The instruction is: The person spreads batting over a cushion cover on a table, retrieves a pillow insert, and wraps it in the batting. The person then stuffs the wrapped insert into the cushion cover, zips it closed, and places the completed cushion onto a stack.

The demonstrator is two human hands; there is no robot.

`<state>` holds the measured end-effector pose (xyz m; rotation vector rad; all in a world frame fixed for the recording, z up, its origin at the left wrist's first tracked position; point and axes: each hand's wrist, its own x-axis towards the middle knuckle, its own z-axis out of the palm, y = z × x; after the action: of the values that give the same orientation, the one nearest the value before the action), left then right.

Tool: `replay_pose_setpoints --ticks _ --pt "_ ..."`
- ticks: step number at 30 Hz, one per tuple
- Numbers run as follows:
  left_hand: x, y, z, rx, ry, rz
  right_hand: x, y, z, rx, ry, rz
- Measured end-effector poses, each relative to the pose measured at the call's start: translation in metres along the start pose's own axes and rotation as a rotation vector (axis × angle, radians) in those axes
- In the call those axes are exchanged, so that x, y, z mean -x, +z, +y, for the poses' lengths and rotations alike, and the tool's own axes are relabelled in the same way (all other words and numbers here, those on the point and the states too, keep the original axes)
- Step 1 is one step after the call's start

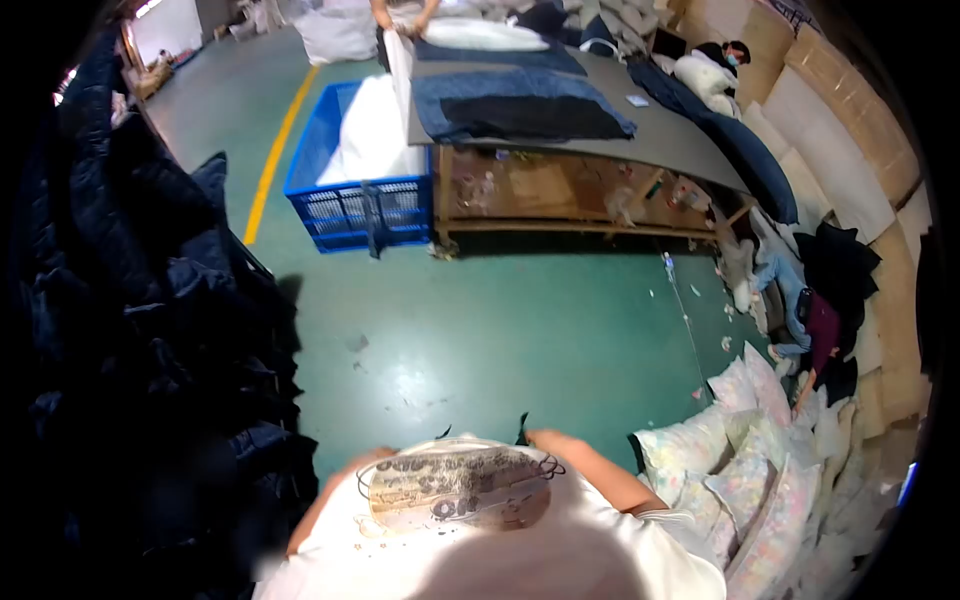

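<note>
My right hand [545,438] is just past the front of my white printed shirt [460,490], its fingers closed at a small dark piece of cloth [522,430] that sticks up beside them. Most of that cloth is hidden behind the shirt. Of my left hand [378,454] only the edge shows, at the other side of the shirt; its fingers are out of sight. A second dark tip [444,433] pokes up between the two hands.
Dark quilted cloth [150,300] is heaped on the left. A blue crate [370,215] holding white material stands by a worktable [680,135] with denim pieces [520,105]. Floral pillows [690,445] are piled at right. Two people [735,55] [405,22] are near the table.
</note>
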<state>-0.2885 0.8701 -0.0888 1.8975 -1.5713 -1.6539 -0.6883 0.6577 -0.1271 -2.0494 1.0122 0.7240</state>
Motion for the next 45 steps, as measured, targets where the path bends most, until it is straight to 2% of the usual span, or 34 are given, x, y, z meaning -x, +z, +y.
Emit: replay_pose_setpoints --ticks 3,4,5,7,8,9,11,12,13,14,15,17,19,21,23,25,27,28,31,33,35,37,39,40,41,42,43,44,45 --pt "-0.043 -0.038 0.005 0.043 -0.123 0.036 -0.002 -0.035 0.046 -0.382 0.052 0.196" --pt "-0.069 -0.038 -0.029 -0.014 -0.160 0.075 -0.004 -0.045 0.056 -0.275 0.045 0.291" --pt "-0.078 -0.050 -0.029 -0.126 -0.108 0.154 -0.009 -0.054 0.063 -0.253 0.065 0.313" --pt "-0.107 -0.061 -0.051 0.024 -0.202 0.206 -0.032 -0.059 0.078 -0.215 0.162 0.260" --pt "-0.116 -0.069 -0.057 0.004 -0.195 0.248 -0.044 -0.060 0.079 -0.153 0.157 0.235" --pt "-0.116 -0.076 -0.067 -0.107 -0.230 0.204 -0.059 -0.065 0.082 -0.005 0.191 0.007" --pt "-0.132 -0.110 -0.044 -0.318 -0.249 0.144 -0.099 -0.091 0.062 0.205 0.114 -0.537" --pt "-0.151 -0.122 -0.058 -0.183 -0.275 0.178 -0.148 -0.046 0.093 0.166 -0.005 -0.436" --pt "-0.174 -0.132 -0.085 -0.012 -0.137 0.325 -0.166 -0.064 0.098 -0.063 -0.127 -0.278" --pt "-0.199 -0.160 -0.075 0.322 -0.177 0.391 -0.189 -0.074 0.111 -0.267 -0.279 -0.145" --pt "-0.214 -0.182 -0.066 0.661 -0.230 0.432 -0.213 -0.078 0.120 -0.362 -0.342 -0.010" --pt "-0.248 -0.245 -0.038 0.810 -0.023 0.569 -0.223 -0.144 0.124 -0.573 -0.114 0.154" --pt "-0.290 -0.308 0.006 0.914 0.011 0.713 -0.197 -0.236 0.126 -0.414 0.176 0.250" --pt "-0.337 -0.384 0.054 0.987 -0.002 0.790 -0.210 -0.275 0.191 -0.163 0.258 0.247" --pt "-0.385 -0.448 0.080 0.986 0.130 0.758 -0.194 -0.330 0.208 -0.270 0.384 0.376" --pt "-0.429 -0.504 0.119 0.979 0.217 0.723 -0.193 -0.360 0.240 -0.651 0.500 0.519" --pt "-0.463 -0.545 0.163 1.147 0.234 0.701 -0.185 -0.395 0.228 -0.835 0.597 0.519" --pt "-0.485 -0.561 0.164 1.125 0.234 0.657 -0.189 -0.430 0.222 -0.920 0.635 0.533" --pt "-0.518 -0.595 0.204 1.201 0.186 0.599 -0.201 -0.504 0.233 -0.983 0.461 0.298" --pt "-0.526 -0.601 0.227 1.136 0.150 0.655 -0.193 -0.566 0.233 -1.044 0.472 0.298" --pt "-0.548 -0.606 0.213 1.158 0.056 0.646 -0.227 -0.641 0.273 -1.022 0.356 0.443" --pt "-0.557 -0.622 0.200 1.302 0.013 0.535 -0.251 -0.706 0.334 -0.924 0.205 0.738" --pt "-0.558 -0.626 0.215 1.474 -0.090 0.676 -0.275 -0.775 0.366 -0.873 0.148 1.036" --pt "-0.553 -0.624 0.243 1.430 -0.131 0.810 -0.286 -0.808 0.381 -0.957 0.177 1.121" --pt "-0.556 -0.633 0.259 1.454 -0.146 0.701 -0.297 -0.843 0.399 -0.946 0.266 1.157" --pt "-0.566 -0.641 0.279 1.480 -0.161 0.589 -0.315 -0.880 0.439 -0.799 0.313 1.207" --pt "-0.562 -0.637 0.283 1.519 -0.205 0.479 -0.330 -0.905 0.464 -0.580 0.237 1.311" --pt "-0.568 -0.632 0.278 1.493 -0.317 0.577 -0.336 -0.917 0.473 -0.516 0.298 1.295" --pt "-0.574 -0.630 0.246 1.646 -0.322 0.341 -0.353 -0.945 0.483 -0.456 0.331 1.312"
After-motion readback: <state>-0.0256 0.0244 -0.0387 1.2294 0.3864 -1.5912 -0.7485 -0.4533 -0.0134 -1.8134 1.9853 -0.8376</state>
